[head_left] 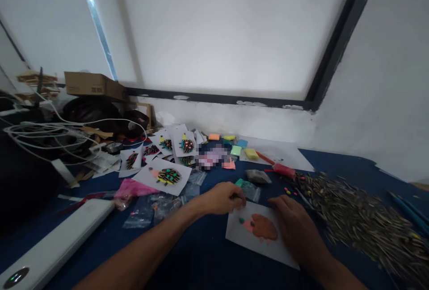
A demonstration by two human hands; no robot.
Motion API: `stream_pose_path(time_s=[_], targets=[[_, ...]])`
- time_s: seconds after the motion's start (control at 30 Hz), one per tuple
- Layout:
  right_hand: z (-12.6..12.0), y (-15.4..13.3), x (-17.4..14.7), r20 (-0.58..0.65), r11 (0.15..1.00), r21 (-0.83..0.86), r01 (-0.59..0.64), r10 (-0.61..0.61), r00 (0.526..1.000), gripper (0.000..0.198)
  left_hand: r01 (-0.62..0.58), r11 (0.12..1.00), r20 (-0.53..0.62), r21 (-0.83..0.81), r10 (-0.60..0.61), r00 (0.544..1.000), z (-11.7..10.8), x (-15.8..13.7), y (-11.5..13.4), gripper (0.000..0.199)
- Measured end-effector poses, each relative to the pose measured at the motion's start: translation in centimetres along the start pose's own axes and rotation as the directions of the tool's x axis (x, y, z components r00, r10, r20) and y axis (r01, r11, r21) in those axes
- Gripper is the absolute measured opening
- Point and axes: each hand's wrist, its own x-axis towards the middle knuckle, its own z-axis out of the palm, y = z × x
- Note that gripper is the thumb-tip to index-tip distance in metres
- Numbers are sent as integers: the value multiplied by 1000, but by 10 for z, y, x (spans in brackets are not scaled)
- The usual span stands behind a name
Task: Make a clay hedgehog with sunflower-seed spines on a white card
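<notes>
A white sheet of paper [239, 232] lies in front of me on the blue tabletop. On it is a flat brown modelling-clay hedgehog body [264, 226] with a pink face and feet, a green nose and a dark spot near the face. My left hand [225, 198] is at the paper's upper left corner, its fingers curled closed; whatever they pinch, if anything, is hidden. Along the right edge of the sheet rests my right hand [296, 225], fingers stretched out over the paper. Just beyond the hands lie a bag of green clay [248, 190] and a grey clay packet [258, 176].
Sunflower seeds [358, 218] are heaped at the right, beside a red-handled tool [283, 170]. Several finished hedgehog pictures [167, 176] lie left of centre. Clay blocks [251, 153] sit at the back. A white device [60, 241], tangled cables [60, 131] and a cardboard box [94, 84] occupy the left.
</notes>
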Motion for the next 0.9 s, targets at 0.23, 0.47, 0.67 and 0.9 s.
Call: stream_pose_path(time_s=[0.23,0.47,0.67,0.9], targets=[[-6,-3,2,48,999,-32,18,-16,999,35,143,958,-315,248,-60,947,23,-3,11,26],[-6,-6,3,56,1000,-24,14,-13,998,34,181,945,-363,272,-73,929,28,-5,10,28],[-10,-12,4,97,999,-42,1,3,995,28,182,944,-368,277,-70,927,27,-5,10,28],[-9,-16,4,116,998,-67,-1,9,993,30,98,961,-363,258,2,932,29,-7,5,25]])
